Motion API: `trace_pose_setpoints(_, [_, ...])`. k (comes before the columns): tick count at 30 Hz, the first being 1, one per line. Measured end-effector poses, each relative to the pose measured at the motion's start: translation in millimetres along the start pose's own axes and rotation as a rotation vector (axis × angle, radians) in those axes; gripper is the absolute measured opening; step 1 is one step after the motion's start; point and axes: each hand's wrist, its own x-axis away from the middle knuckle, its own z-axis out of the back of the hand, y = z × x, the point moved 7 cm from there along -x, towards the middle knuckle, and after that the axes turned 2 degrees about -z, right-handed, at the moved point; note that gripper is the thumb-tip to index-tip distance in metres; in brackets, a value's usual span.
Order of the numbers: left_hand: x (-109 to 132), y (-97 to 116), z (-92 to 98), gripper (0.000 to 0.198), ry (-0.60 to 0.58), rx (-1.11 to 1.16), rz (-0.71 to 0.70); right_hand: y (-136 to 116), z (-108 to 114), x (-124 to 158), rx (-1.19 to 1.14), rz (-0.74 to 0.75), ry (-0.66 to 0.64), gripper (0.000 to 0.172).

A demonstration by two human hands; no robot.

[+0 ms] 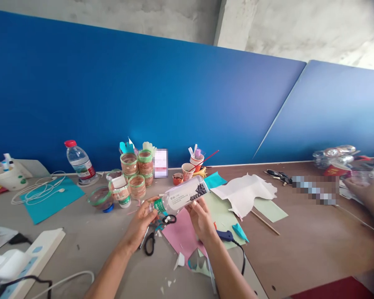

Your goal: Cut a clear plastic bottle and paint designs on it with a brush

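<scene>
A clear plastic bottle (182,195) with dark print and a green band lies tilted across both my hands above the table. My left hand (143,220) is wrapped round its neck end. Near the wider base, my right hand (201,218) grips the bottle from below. Beneath them lie black-handled scissors (149,243), a pink paper sheet (182,236) and small white scraps. A dark blue hot glue gun (225,235) with a black cord rests beside my right wrist, partly hidden by it.
Several decorated cups (137,187) stand at the back left, near a red-capped water bottle (81,164). A power strip (34,261) lies front left. White cut paper (246,191) and a wooden stick (266,222) are on the right. Another person's hand (366,193) holds a clear container at far right.
</scene>
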Motion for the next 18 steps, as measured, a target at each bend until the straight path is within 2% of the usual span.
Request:
trace_pose_setpoints(3, [0.0,-1.3,-1.0,0.057,-0.003,0.006,-0.001,3.6,1.9,0.6,-0.002,-0.008,0.016,0.025])
trace_pose_setpoints(11, [-2.8,-4.5,6.2,0.055,0.007,0.015,-0.044,6.9,-5.9,3.0,0.014,-0.082,0.012,0.022])
trace_pose_setpoints(18, [-1.3,-2.7,11.8,0.059,0.103,0.011,-0.079,19.2,3.2,2.5,-0.063,-0.119,0.124,0.020])
